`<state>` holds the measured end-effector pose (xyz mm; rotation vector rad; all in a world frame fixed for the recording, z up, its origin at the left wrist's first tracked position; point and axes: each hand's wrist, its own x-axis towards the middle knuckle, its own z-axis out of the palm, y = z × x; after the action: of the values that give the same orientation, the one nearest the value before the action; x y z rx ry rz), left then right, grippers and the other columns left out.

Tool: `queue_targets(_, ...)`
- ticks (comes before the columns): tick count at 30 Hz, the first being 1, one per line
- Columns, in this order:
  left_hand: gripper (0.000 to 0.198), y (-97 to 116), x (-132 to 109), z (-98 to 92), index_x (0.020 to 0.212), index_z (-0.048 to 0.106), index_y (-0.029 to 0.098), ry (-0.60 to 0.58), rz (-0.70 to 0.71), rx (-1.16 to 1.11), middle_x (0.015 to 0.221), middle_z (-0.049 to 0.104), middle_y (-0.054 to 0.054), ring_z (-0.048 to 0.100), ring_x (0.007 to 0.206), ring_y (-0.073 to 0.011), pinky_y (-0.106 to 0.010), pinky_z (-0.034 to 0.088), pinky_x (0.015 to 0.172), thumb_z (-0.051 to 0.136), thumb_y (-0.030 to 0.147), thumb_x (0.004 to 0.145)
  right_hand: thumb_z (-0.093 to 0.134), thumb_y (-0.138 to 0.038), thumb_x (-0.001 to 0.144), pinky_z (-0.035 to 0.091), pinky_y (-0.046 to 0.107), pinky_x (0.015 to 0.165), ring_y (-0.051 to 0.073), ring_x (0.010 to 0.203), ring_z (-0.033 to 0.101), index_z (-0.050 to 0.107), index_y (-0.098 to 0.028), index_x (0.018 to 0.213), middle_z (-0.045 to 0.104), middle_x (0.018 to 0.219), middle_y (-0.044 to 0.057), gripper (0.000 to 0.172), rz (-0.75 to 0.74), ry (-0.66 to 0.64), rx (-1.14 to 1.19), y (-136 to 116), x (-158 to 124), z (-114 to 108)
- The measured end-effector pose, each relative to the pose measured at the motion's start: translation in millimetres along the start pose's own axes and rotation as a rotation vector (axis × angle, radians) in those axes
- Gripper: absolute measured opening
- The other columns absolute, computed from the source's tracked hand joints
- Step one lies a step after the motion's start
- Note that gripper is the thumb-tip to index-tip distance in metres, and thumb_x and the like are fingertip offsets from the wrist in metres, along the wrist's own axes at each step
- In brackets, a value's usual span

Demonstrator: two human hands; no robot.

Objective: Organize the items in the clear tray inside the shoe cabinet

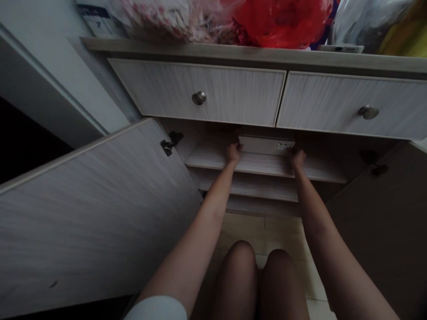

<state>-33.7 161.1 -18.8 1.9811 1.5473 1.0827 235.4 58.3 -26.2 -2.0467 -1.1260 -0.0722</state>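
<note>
We see the left hand and right hand at either end of the flat white box on the cabinet shelf — it's wide, so both reach. The fingers curl at its edges — grip unclear.

we see a pale grey drawer front streaked with fine vertical wood grain, and a round brushed-silver knob on it. above sits a glossy red plastic bag beside a pink-and-white patterned bag. the box on the shelf is off-white with a small green-marked label.
</note>
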Motion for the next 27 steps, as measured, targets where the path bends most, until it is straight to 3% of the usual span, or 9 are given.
queue_targets(5,0.018,-4,1,3.6,0.087,0.073,0.011,0.007,-0.021,-0.015,0.087,0.073,-0.013,0.065,0.091,-0.0232,-0.025,0.041,0.076,0.06,0.022,0.091,0.057,-0.034,0.089,0.044,0.031,0.073,0.031,0.095,0.067,0.072,-0.009,0.101,0.072,0.1,0.022,0.031,0.018,-0.006,0.025,-1,0,-2)
queue_targets(11,0.012,6,5,3.2,0.086,0.073,0.009,-0.004,-0.155,-0.13,0.09,0.073,-0.016,0.067,0.097,-0.0267,-0.03,0.046,0.081,0.064,0.017,0.086,0.056,-0.032,0.088,0.048,0.036,0.081,0.033,0.101,0.066,0.073,-0.008,0.1,0.071,0.102,0.024,0.032,0.108,-0.039,0.079,-8,-2,-6)
queue_targets(15,0.02,15,-14,-9.1,0.1,0.072,0.006,0.038,-0.189,-0.212,0.105,0.073,-0.021,0.069,0.102,-0.0271,-0.034,0.051,0.085,0.061,0.014,0.086,0.047,-0.037,0.092,0.049,0.041,0.09,0.031,0.108,0.065,0.066,-0.007,0.12,0.069,0.113,0.024,0.045,0.104,0.011,0.182,-11,-34,-16)
queue_targets(17,0.029,5,-51,-23.6,0.114,0.068,0.008,0.092,-0.145,-0.28,0.119,0.07,-0.019,0.067,0.111,-0.0232,-0.032,0.051,0.092,0.055,0.017,0.09,0.045,-0.044,0.093,0.049,0.041,0.095,0.027,0.113,0.063,0.056,-0.008,0.134,0.066,0.122,0.022,0.055,0.019,0.12,0.408,-1,-74,-31)
queue_targets(20,0.038,-35,-149,-60.2,0.122,0.066,0.011,0.235,-0.033,-0.401,0.121,0.071,-0.016,0.067,0.113,-0.0213,-0.034,0.052,0.098,0.053,0.031,0.093,0.053,-0.054,0.089,0.049,0.042,0.099,0.024,0.108,0.065,0.053,-0.012,0.137,0.068,0.119,0.017,0.063,-0.05,0.239,0.631,40,-163,-69)
queue_targets(22,0.042,-72,-230,-94.8,0.115,0.068,0.013,0.41,-0.034,-0.382,0.11,0.075,-0.015,0.071,0.104,-0.0231,-0.037,0.054,0.095,0.052,0.043,0.092,0.058,-0.054,0.087,0.049,0.045,0.099,0.025,0.104,0.066,0.057,-0.014,0.133,0.069,0.114,0.015,0.061,0.056,0.345,0.546,83,-231,-103)
queue_targets(24,0.044,-107,-308,-134.0,0.11,0.069,0.014,0.624,-0.121,-0.239,0.103,0.076,-0.014,0.072,0.096,-0.0249,-0.041,0.056,0.093,0.055,0.049,0.088,0.06,-0.055,0.083,0.049,0.05,0.098,0.029,0.1,0.066,0.064,-0.013,0.121,0.069,0.108,0.017,0.056,0.201,0.483,0.375,129,-296,-137)
queue_targets(27,0.042,-138,-389,-189.2,0.113,0.065,0.018,0.953,-0.209,-0.041,0.111,0.074,-0.011,0.067,0.11,-0.03,-0.05,0.05,0.101,0.054,0.046,0.085,0.062,-0.061,0.075,0.054,0.056,0.078,0.036,0.079,0.066,0.069,-0.018,0.086,0.066,0.078,0.014,0.045,0.447,0.546,0.189,184,-371,-182)
